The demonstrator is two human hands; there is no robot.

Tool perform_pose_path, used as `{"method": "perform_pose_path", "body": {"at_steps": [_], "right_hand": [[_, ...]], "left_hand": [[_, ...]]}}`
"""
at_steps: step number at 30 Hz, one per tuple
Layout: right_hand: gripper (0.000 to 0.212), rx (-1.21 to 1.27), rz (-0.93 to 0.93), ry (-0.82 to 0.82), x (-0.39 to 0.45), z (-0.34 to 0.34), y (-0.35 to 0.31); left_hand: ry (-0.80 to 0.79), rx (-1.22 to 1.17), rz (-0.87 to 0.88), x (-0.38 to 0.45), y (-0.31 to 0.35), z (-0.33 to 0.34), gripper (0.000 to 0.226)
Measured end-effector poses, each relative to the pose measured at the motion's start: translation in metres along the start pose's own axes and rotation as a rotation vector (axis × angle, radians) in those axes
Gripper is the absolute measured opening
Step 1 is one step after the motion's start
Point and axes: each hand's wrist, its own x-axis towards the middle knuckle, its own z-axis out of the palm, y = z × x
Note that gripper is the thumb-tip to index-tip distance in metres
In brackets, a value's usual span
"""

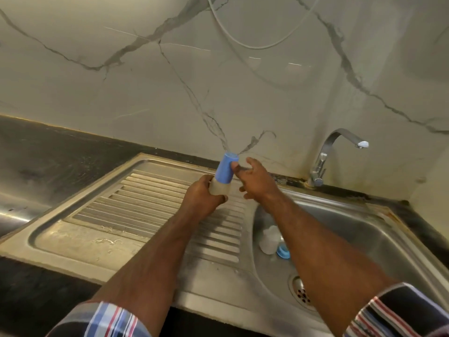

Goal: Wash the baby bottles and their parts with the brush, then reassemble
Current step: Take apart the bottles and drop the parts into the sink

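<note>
A baby bottle [220, 188] with a translucent body and a tall blue cap [226, 170] is held above the back of the draining board. My left hand [204, 197] grips the bottle's body. My right hand [255, 180] is just right of the cap with its fingers spread; one fingertip touches the cap's side. In the sink bowl lies a second translucent bottle [268, 239] with a blue ring [283, 251] beside it, partly hidden by my right forearm. No brush is in view.
The steel sink [379, 242] has a drain [301, 291] at its front and a tap [340, 152] at the back, with no water running. The ribbed draining board [116, 210] lies left of the bowl. A dark counter [48, 156] and marble wall surround it.
</note>
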Motion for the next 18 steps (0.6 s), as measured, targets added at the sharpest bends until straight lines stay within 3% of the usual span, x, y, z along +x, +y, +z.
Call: {"method": "perform_pose_path", "body": {"at_steps": [3,8,16,18], "right_hand": [[0.06,0.035,0.005,-0.093,-0.014,-0.048,0.005],[0.045,-0.071,0.065,-0.055,-0.035,-0.112,0.038],[0.055,-0.001,0.284,-0.123,-0.066,-0.16,0.094],[0.044,-0.075,0.3,-0.179,-0.069,-0.165,0.107]], "left_hand": [[-0.063,0.019,0.071,-0.016,0.022,0.02,0.058],[-0.219,0.019,0.168,-0.04,0.059,0.067,0.072],[-0.333,0.048,0.237,-0.073,0.084,0.124,0.064],[-0.379,0.083,0.224,-0.076,0.083,0.131,0.066]]}}
